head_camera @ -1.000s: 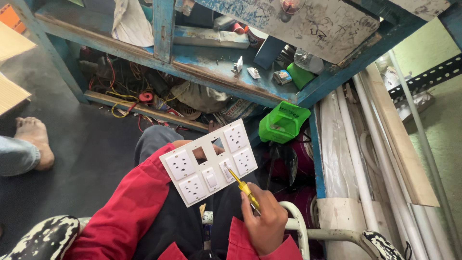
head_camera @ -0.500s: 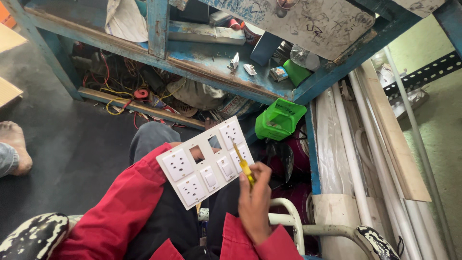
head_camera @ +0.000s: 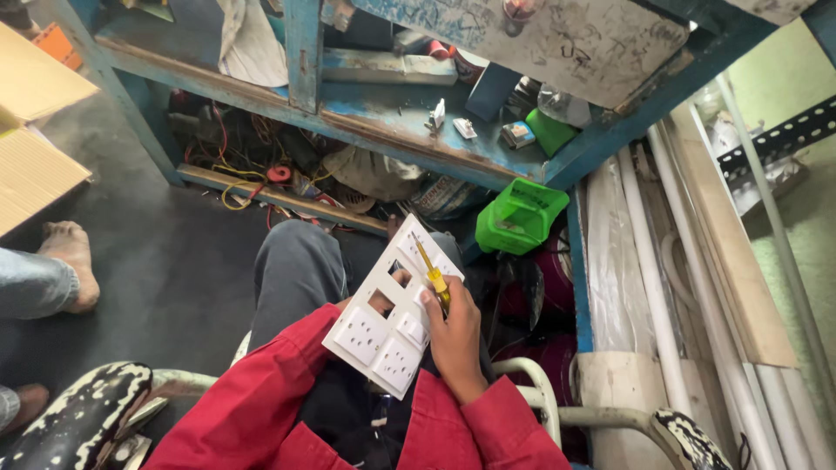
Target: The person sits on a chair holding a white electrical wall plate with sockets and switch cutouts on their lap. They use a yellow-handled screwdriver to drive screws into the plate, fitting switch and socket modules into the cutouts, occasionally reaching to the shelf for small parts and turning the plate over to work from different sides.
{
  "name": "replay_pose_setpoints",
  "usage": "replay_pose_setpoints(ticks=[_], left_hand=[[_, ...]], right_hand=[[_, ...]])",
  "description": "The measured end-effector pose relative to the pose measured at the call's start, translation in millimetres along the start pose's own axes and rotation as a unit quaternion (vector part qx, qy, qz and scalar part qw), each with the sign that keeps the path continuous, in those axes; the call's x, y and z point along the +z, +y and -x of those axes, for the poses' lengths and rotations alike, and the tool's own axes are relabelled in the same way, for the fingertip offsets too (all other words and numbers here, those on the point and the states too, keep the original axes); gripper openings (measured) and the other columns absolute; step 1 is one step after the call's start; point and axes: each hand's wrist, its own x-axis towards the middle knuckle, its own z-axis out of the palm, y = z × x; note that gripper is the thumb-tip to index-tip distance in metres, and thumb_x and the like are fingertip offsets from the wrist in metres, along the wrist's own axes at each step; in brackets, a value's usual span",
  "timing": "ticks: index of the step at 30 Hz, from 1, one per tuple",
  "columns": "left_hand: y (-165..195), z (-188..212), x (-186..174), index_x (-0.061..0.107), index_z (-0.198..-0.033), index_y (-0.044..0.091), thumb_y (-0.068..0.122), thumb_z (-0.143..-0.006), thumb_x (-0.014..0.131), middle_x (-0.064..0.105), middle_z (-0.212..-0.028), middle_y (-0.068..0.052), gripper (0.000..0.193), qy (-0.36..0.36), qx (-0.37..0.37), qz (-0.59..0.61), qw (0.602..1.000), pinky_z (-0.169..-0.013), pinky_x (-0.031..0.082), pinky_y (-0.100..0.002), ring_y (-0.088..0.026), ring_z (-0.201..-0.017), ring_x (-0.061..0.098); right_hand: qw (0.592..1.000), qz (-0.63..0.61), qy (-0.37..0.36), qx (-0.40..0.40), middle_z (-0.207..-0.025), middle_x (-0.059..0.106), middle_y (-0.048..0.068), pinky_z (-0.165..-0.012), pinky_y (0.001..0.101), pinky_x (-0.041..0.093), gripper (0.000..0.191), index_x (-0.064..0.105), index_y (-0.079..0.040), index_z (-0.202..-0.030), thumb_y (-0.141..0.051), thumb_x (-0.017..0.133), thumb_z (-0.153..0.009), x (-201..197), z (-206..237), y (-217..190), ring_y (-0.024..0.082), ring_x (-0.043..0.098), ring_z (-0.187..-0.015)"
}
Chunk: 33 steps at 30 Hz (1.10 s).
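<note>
My right hand (head_camera: 455, 335) grips a yellow screwdriver (head_camera: 432, 275) against the white switch plate (head_camera: 392, 318) over my lap, my hidden left hand seemingly supporting it; next needs a steady tip.

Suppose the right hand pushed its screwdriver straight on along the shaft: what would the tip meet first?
The right hand holds a yellow screwdriver angled up-left over the white switch plate. Its tip would probably meet the plate's upper part first, though depth is unclear.
</note>
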Motion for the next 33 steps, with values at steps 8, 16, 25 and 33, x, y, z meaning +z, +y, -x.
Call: replay_pose_setpoints(ticks=[8,16,25,33], left_hand=[[8.1,17.0,11.9,0.052,-0.15,0.009,0.038,-0.099,0.065,0.066,-0.12,-0.003,0.06,0.04,-0.121,0.179,0.975,-0.086,0.056,-0.028,-0.01,-0.103,0.064],[-13.7,18.5,8.7,0.053,-0.147,0.007,0.03,-0.1,0.062,0.068,-0.118,-0.005,0.053,0.09,-0.087,0.062,0.99,-0.087,0.056,-0.029,-0.012,-0.102,0.065],[-26.0,11.9,16.2,0.054,-0.138,0.002,0.025,-0.1,0.066,0.069,-0.119,-0.015,0.046,0.081,-0.034,0.244,0.966,-0.089,0.059,-0.035,-0.022,-0.105,0.07],[-27.5,22.9,8.6,0.055,-0.136,0.001,0.025,-0.099,0.066,0.069,-0.117,-0.014,0.045,0.068,-0.064,0.194,0.977,-0.087,0.059,-0.035,-0.022,-0.103,0.07]], right_hand=[[0.996,-0.076,-0.014,0.047,-0.084,0.071,0.014,-0.067,0.0346,0.052,0.023,0.062,-0.001,-0.102,-0.019,0.071,-0.092,-9.2,5.6,1.3,0.022,0.069,-0.073],[0.989,-0.118,-0.032,0.078,-0.074,0.062,0.005,-0.063,0.0287,0.047,0.023,0.065,-0.003,-0.102,-0.025,0.063,-0.102,-6.2,9.1,5.6,0.009,0.053,-0.069],[0.99,-0.103,-0.068,0.069,-0.073,0.05,0.001,-0.062,0.0254,0.044,0.031,0.065,-0.004,-0.102,-0.018,0.081,-0.08,-6.7,10.2,2.2,0.009,0.05,-0.066],[0.992,-0.097,-0.077,0.037,-0.078,0.056,0.004,-0.064,0.028,0.047,0.03,0.063,-0.003,-0.104,-0.017,0.079,-0.082,-3.6,11.4,-4.2,0.012,0.053,-0.069]])
